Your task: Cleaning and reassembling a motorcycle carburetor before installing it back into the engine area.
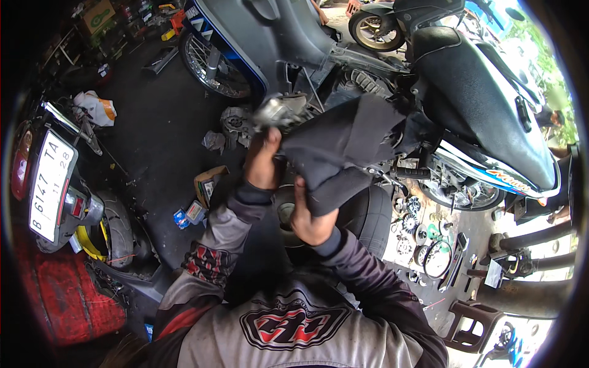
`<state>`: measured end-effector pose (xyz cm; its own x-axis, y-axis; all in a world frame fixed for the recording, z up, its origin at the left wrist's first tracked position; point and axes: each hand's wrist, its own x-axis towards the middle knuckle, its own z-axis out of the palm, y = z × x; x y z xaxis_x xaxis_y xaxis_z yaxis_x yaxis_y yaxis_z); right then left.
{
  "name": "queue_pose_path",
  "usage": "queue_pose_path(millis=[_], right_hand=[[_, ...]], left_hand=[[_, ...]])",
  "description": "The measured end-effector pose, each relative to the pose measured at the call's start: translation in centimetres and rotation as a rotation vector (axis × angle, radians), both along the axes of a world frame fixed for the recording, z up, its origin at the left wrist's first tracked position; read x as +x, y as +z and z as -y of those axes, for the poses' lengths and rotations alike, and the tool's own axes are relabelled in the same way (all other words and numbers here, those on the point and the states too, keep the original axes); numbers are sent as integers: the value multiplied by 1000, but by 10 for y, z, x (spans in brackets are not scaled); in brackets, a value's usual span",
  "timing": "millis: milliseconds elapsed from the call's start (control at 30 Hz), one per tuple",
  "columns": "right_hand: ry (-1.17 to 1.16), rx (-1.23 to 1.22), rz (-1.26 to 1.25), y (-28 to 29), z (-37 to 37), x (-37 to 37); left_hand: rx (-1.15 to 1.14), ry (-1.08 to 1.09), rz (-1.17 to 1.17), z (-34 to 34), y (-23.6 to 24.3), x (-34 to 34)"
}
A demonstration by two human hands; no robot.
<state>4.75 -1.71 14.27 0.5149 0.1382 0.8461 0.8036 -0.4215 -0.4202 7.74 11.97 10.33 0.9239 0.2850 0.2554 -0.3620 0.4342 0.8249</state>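
Two bare hands are at work above the dark floor point(144, 129), before a partly stripped motorcycle point(288, 40). Right hand point(314, 222): closed on a dark cloth point(325, 144), thumb on the near face, other fingers mostly hidden. The cloth is held up in front of the motorcycle; its long axis slants from the hands up and rightward, the broad folded end pointing toward the black seat point(451, 73). Left hand point(262, 164): curled on the lower edge of a metal part point(279, 111), thumb pointing up against it (part blurred, exact shape not determinable; fingers out of sight). The part lies roughly crosswise, beside the cloth's left end. Grey casing point(237, 121) rests on the floor just left of the part. Gears and rings point(422, 236) lie spread toward the floor's right edge; a second motorcycle's tail point(76, 202) stands at its left edge
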Motion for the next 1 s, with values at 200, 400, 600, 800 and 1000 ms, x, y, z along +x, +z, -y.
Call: queue_pose_path(millis=[200,400,600,800,1000], right_hand=[[433,899,-748,46,62,23],[249,231,-410,55,67,21],[543,-469,-83,17,63,33],[803,42,-950,18,57,14],[932,462,-1417,14,51,15]], left_hand=[[-572,-182,121,-28,35,-14],[-486,-393,221,-34,30,-19],[-431,-336,390,-74,-35,-40],[614,-205,162,-76,17,-47],[498,-173,132,-61,28,-55]])
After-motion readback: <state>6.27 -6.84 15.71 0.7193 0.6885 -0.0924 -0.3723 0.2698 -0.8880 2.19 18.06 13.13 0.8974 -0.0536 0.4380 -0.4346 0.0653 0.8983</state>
